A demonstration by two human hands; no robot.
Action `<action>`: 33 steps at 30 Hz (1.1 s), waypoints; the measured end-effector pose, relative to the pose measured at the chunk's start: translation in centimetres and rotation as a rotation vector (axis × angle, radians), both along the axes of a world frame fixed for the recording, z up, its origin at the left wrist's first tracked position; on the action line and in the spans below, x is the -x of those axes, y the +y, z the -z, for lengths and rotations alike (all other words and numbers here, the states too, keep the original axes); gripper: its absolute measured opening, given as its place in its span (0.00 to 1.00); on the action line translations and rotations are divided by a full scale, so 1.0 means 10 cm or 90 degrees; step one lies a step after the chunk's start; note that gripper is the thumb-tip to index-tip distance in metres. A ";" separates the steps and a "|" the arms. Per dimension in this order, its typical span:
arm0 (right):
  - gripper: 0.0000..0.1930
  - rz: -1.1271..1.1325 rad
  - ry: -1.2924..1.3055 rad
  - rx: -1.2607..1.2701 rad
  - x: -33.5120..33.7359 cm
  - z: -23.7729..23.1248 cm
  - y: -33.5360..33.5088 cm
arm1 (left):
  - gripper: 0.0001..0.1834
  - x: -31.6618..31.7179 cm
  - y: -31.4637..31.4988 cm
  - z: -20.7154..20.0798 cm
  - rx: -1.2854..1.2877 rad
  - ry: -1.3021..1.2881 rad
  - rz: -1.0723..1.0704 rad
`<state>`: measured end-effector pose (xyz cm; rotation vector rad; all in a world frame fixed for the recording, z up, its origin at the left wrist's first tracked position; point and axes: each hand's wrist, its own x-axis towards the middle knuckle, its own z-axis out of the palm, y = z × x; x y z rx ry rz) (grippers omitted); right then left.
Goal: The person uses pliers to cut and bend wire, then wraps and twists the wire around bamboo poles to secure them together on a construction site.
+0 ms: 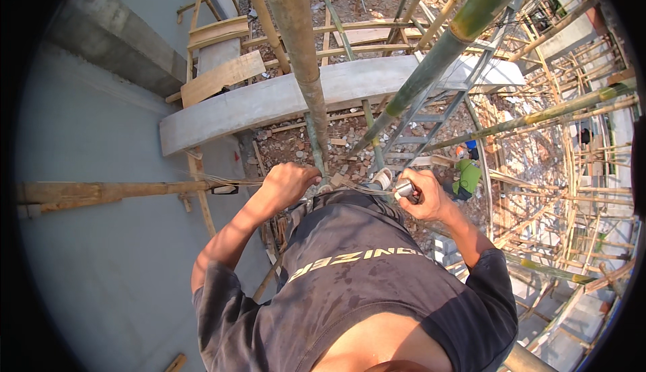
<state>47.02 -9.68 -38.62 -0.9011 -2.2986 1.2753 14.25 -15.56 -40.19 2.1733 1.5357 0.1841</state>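
Observation:
My left hand (291, 183) is closed, fingers curled together, in front of my waist. Thin pale strands (360, 187) show on both sides of it, and it appears to grip them; the fingertips are partly hidden. Over to the right, my right hand (431, 196) is wrapped round a tool with a silver rounded metal end (406, 189) and a dark body. The palm covers most of that tool, so its exact kind cannot be made out. The strands stretch between the two hands, just above my dark trousers.
A green bamboo pole (431, 62) slants past on the right, and a brown upright one (293, 35) stands ahead. Beyond my hands lies a long grey beam (282, 103). A metal ladder (431, 113) leans there. Far below, a person in green (467, 178) is on rubble. A grey wall (101, 251) fills the left.

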 end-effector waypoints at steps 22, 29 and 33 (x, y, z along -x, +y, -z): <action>0.11 0.117 -0.123 0.050 0.29 0.08 0.28 | 0.06 0.12 -0.34 0.21 -0.021 -0.458 -0.123; 0.12 -0.045 -0.005 0.147 0.47 -0.06 -0.07 | 0.05 0.15 -0.13 0.44 -0.113 -0.276 -0.191; 0.10 0.075 0.038 0.180 0.32 -0.14 0.24 | 0.05 -0.05 -0.36 0.53 0.009 -0.294 -0.016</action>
